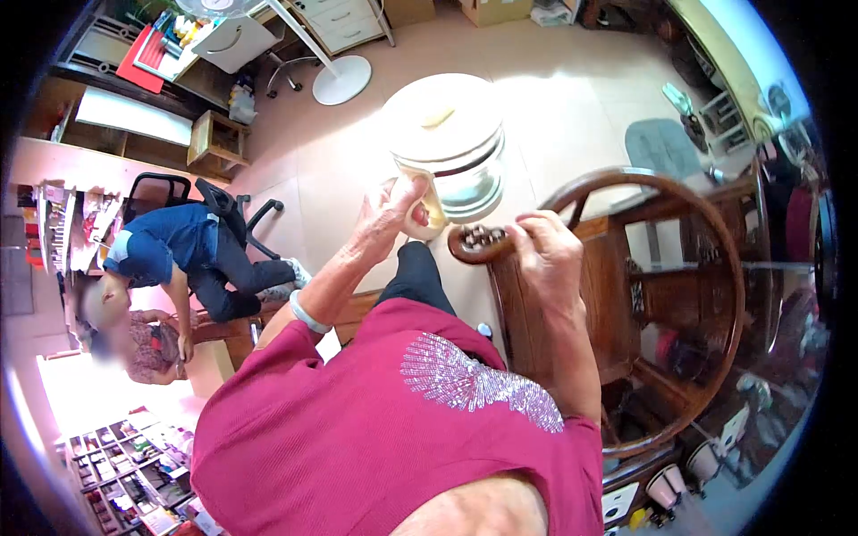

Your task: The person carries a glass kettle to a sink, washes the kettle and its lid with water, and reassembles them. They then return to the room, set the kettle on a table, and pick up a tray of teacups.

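My left hand is closed, its fingers curled round a pale cream loop-shaped piece. That piece sits against the near side of a white round bin-like container, and I cannot tell whether the two are joined. On top of the container lies a pale lid with a small yellowish raised spot. My right hand grips the front end of a dark wooden armrest, where bead-like carving shows. The armrest belongs to a wooden armchair with a big curved rail, at my right.
Two people are at the left, one bent forward in a blue top, beside an office chair. A white fan stand is behind the container. Shelves of small goods fill the lower left. A grey stool stands far right.
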The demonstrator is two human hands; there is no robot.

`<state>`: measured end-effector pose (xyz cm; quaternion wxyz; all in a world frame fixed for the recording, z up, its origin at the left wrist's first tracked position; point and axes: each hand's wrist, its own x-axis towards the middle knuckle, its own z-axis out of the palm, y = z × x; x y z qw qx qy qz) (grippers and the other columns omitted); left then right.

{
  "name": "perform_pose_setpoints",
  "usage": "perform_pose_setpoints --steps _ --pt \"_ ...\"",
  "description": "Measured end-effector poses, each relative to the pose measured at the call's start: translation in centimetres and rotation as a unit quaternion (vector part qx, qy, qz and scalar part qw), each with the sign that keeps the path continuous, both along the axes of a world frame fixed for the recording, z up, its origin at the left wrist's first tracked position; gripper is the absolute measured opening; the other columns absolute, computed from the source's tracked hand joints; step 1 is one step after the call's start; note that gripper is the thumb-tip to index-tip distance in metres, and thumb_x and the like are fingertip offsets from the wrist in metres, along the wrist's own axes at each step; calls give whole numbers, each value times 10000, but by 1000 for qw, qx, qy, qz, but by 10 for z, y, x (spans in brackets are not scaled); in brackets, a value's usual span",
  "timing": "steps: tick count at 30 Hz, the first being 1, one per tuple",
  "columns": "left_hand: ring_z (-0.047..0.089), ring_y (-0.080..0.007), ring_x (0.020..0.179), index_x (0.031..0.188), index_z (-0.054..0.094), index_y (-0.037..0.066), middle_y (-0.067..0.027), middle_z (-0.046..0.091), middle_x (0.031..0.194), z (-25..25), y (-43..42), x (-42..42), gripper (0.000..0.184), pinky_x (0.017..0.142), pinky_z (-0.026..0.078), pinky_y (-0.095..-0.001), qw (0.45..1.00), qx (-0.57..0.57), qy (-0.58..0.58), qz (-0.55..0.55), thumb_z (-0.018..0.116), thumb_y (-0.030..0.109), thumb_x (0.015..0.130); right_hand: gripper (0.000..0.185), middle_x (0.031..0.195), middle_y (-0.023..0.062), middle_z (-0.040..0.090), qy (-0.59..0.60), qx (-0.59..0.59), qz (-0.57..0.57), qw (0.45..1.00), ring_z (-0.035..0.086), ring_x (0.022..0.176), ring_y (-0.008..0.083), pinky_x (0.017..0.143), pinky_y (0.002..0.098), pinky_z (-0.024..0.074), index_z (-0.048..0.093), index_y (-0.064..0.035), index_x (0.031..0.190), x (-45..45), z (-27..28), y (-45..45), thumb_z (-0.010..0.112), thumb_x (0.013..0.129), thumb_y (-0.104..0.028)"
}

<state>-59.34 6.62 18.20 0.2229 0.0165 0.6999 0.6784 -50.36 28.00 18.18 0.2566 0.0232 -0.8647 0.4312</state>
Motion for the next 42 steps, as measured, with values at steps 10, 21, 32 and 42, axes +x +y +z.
perform_pose_setpoints --steps 10,21,32,42 --pt "540 -127 560 831 555 -8 -60 539 619 -27 -68 -210 337 518 438 -277 949 -242 96 -176 588 326 802 348 1000 151 562 -8 164 95 982 529 942 270 728 337 507 561 -14 1009 -285 -7 -38 671 704 -140" --pt "596 -189 656 916 601 22 -109 617 746 -10 -59 -321 323 604 478 -323 902 -220 115 -354 639 303 760 433 697 82 507 90 259 206 939 546 598 200 480 301 457 514 -46 768 -371 -36 -15 611 726 -466" --pt "607 -209 698 923 627 11 -141 636 758 -5 131 -418 426 659 478 -347 904 -109 122 -396 689 345 666 333 661 102 516 112 389 53 913 544 550 207 426 312 457 506 -2 672 -393 -10 145 567 794 -305" --pt "599 -170 613 831 613 -52 -120 621 669 27 250 -522 351 548 477 -292 882 -190 166 -397 664 253 665 263 660 88 491 36 189 -69 979 511 507 182 410 316 420 500 -16 781 -478 64 307 476 872 -262"
